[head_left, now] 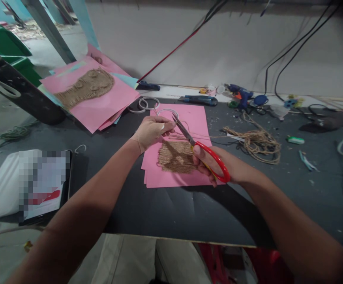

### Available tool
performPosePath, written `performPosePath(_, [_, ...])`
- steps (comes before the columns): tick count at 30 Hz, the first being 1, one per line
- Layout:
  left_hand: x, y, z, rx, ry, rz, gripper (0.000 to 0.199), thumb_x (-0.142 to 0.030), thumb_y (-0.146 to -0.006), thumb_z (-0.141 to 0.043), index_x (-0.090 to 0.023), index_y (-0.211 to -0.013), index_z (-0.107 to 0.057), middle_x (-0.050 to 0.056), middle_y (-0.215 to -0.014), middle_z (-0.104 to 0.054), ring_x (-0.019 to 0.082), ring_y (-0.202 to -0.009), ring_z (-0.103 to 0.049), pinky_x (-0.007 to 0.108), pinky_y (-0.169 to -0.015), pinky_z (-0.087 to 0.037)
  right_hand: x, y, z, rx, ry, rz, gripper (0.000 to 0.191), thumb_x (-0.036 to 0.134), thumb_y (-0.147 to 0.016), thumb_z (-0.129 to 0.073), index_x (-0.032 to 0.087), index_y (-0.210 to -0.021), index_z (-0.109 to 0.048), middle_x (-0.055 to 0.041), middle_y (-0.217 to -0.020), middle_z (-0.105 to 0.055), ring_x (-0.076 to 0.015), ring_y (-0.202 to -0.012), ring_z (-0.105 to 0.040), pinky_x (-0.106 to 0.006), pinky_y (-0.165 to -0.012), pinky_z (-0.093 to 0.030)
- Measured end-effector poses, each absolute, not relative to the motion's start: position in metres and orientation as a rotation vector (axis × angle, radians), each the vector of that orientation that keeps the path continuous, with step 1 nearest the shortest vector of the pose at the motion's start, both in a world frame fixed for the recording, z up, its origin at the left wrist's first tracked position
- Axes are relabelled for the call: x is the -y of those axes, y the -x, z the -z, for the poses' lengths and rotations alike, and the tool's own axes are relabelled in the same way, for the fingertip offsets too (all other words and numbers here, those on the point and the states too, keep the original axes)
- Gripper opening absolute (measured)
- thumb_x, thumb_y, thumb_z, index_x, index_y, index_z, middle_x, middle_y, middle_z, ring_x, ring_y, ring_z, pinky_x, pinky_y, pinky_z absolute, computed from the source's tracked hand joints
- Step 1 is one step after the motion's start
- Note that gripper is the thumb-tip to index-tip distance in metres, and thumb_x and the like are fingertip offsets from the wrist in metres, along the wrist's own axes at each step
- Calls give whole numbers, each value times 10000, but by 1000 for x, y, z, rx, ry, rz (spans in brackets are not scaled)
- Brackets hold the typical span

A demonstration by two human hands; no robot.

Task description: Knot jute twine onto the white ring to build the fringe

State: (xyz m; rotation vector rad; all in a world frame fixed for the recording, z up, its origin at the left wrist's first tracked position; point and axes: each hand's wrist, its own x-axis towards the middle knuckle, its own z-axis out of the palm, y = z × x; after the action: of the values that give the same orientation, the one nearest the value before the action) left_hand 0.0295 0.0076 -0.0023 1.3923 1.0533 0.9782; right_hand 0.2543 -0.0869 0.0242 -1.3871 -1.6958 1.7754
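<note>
Scissors (191,141) with steel blades and red-and-yellow handles are gripped near the centre of the frame by the right hand (233,162), its fingers wrapped round the loops; the blades seem barely parted. Beside the blade tips, the thumb and fingers of the left hand (152,132) are drawn together; whether a strand is pinched there cannot be told. Below, at mid-frame, a roughly rectangular mat of brown twine (174,152) is laid on pink paper sheets (199,120). A fingertip could be nicked if the blades were closed so near the pinch, and the mat could be snagged if the points were dipped. At centre right, a tangled bundle of tan twine (260,142) is joined by a loose strand (217,137) reaching over the paper, which could be dragged by a stray arm movement.
</note>
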Motion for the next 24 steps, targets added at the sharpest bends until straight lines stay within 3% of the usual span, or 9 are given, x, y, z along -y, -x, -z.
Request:
performPosePath(6, [-9, -30, 4, -1022, -1385, -996, 156, -277, -768, -753, -123, -743, -741, 68, -734, -691, 102, -626, -557, 246, -615, -451, 88, -252, -28, 1751, 1438, -1716, 570, 758, -896, -485, 198, -805, -533, -5, -541, -591, -127, -401, -557, -217, -381, -453])
performPosePath(24, [-7, -30, 1, -1011, -1400, -1012, 156, -274, -768, -758, -121, -742, -739, 61, -717, -689, 101, -630, -552, 257, -640, -451, 89, -252, -24, 1744, 1456, -1698, 532, 719, -921, -480, 207, -785, -528, -14, -530, -616, -140, -393, -582, -219, -369, -441])
